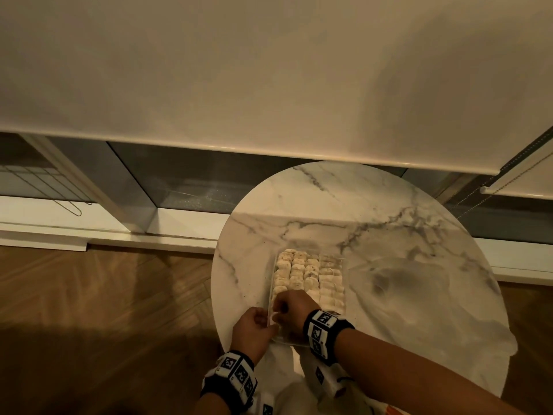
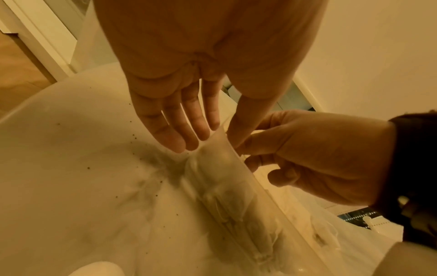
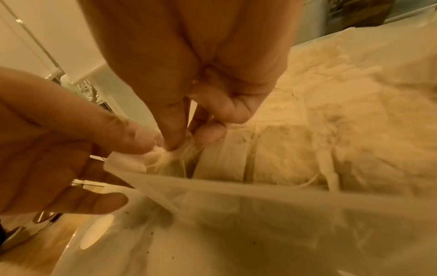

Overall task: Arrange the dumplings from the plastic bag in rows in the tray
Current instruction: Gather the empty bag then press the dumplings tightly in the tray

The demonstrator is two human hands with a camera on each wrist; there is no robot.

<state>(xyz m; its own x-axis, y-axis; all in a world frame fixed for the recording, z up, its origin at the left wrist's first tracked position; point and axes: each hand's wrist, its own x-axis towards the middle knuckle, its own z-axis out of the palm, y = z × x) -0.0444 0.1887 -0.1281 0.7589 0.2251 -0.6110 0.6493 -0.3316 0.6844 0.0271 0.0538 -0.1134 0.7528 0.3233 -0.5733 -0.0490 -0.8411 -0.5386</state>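
A clear plastic tray [image 1: 344, 266] stands near the front of a round marble table [image 1: 329, 199], with pale dumplings [image 1: 308, 277] packed in several rows. At its near left corner my left hand [image 1: 264, 317] holds the tray's wall [image 2: 236, 168], thumb inside and straight fingers [image 2: 189, 134] outside. My right hand [image 1: 279, 313] is just inside that corner and pinches the frilly edge of a dumpling [image 3: 170, 158] between thumb and forefinger [image 3: 175, 134]. The tray's rim [image 3: 260, 186] runs across the right wrist view. A crumpled clear plastic bag [image 1: 419, 301] lies to the tray's right.
The table's left edge [image 1: 214, 280] drops to a wooden floor [image 1: 104, 310] close beside my left hand. Behind the table are a white window sill [image 1: 179, 223] and a lowered blind [image 1: 269, 85]. Dark specks [image 2: 89, 168] dot the tabletop left of the tray.
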